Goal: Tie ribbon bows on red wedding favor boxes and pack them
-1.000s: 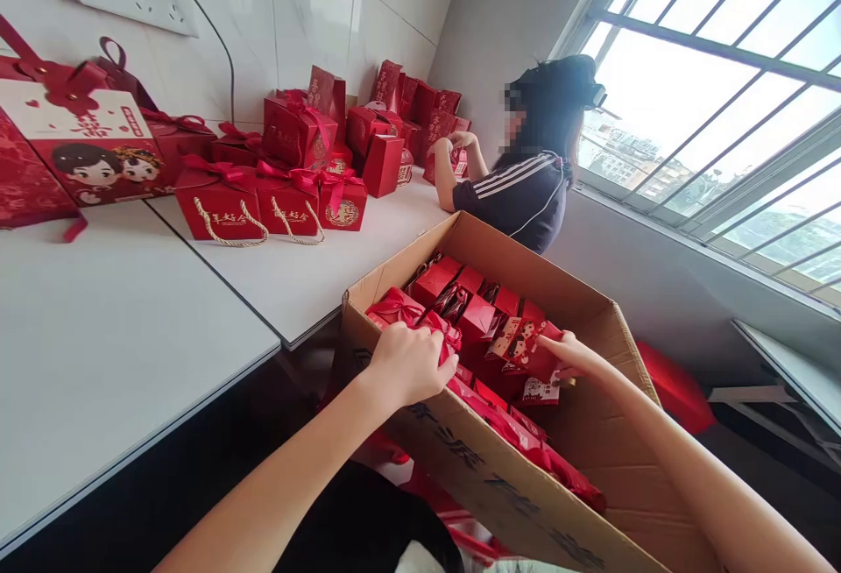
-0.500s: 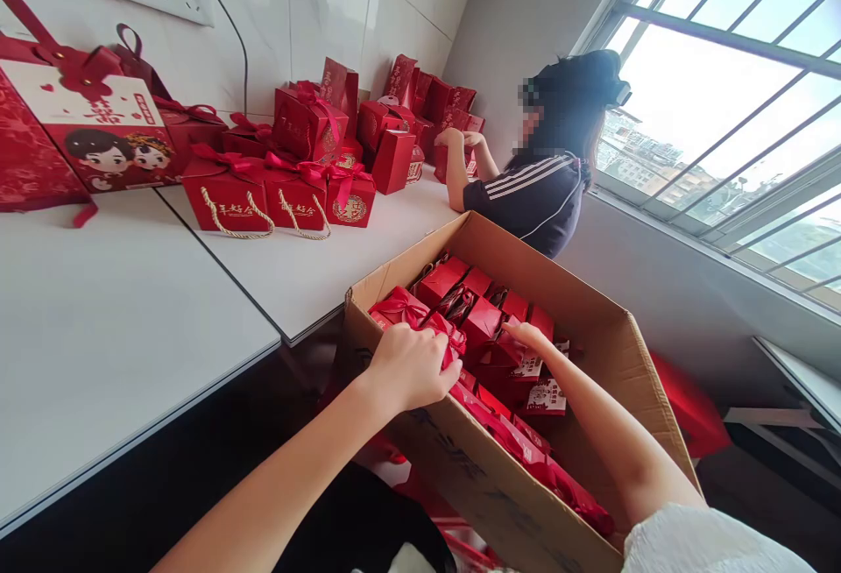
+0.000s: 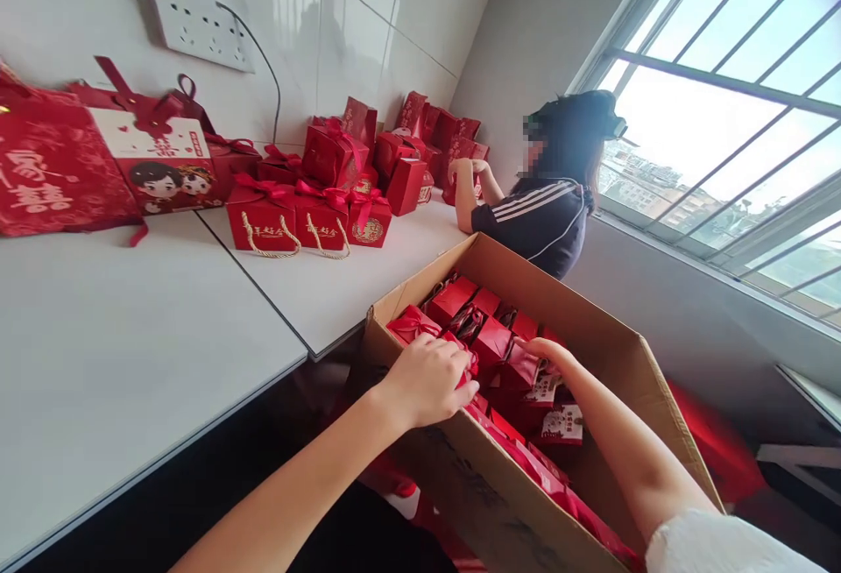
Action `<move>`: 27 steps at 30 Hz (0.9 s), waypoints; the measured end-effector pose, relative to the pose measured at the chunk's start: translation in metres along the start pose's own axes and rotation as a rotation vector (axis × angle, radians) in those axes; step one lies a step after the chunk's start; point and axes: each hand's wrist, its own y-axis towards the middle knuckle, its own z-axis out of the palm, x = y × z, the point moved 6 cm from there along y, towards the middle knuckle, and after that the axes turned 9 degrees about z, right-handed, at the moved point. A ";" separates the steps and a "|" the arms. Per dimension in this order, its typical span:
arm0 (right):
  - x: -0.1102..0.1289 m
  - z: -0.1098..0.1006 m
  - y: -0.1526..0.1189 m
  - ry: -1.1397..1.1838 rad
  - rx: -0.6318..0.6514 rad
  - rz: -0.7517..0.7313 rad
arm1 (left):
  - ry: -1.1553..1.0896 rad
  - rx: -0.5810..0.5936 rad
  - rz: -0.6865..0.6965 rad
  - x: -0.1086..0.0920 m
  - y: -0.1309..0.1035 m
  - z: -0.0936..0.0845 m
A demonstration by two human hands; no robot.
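Note:
A deep cardboard carton (image 3: 663, 406) stands in front of me, packed with red gift boxes (image 3: 494, 341) in rows. My left hand (image 3: 427, 380) reaches over its near wall, fingers bent around a ribboned red gift box (image 3: 471, 363); the fingertips are partly hidden. Inside the carton, my right hand (image 3: 547, 352) has its fingers stretched out against the side of another red gift box (image 3: 520, 370). Below that hand are small white printed panels (image 3: 562, 424) on red boxes. A ribbon-trimmed row (image 3: 545, 477) lines the near wall.
On the white table (image 3: 164, 310) stand red gift boxes with gold rope handles (image 3: 263, 222) and larger red bags (image 3: 59, 161). Beyond the carton, a person in a dark striped top (image 3: 539, 214) handles red boxes. A barred window (image 3: 716, 117) is at right.
The view has shifted, so the scene sits lower and farther right. My left hand's fingers look a little more spread over the gift box. My right hand stays at the same boxes.

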 end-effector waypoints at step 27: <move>0.456 -0.124 -0.500 0.446 -0.150 -2.004 | 0.757 -0.543 -0.480 0.123 -0.283 -0.181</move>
